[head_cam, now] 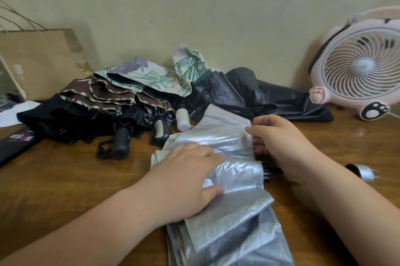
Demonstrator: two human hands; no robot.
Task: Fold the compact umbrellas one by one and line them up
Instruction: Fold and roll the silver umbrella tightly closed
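A silver compact umbrella [229,181] lies lengthwise on the wooden table [75,179] in front of me, its cloth loose and pleated. My left hand [186,177] presses flat on the cloth at its left side, fingers fairly straight. My right hand [279,142] is at the umbrella's right edge with fingers curled round the folds of cloth. Behind lie several unfolded umbrellas: a black one [65,118], a brown one with a tan border [104,94], a floral one [155,75] and another black one [249,92].
A brown paper bag [41,62] stands at the back left against the wall. A pink table fan [359,66] stands at the back right. A silver umbrella sleeve [363,171] lies to the right of my right arm. A dark flat case [15,142] lies at the left edge.
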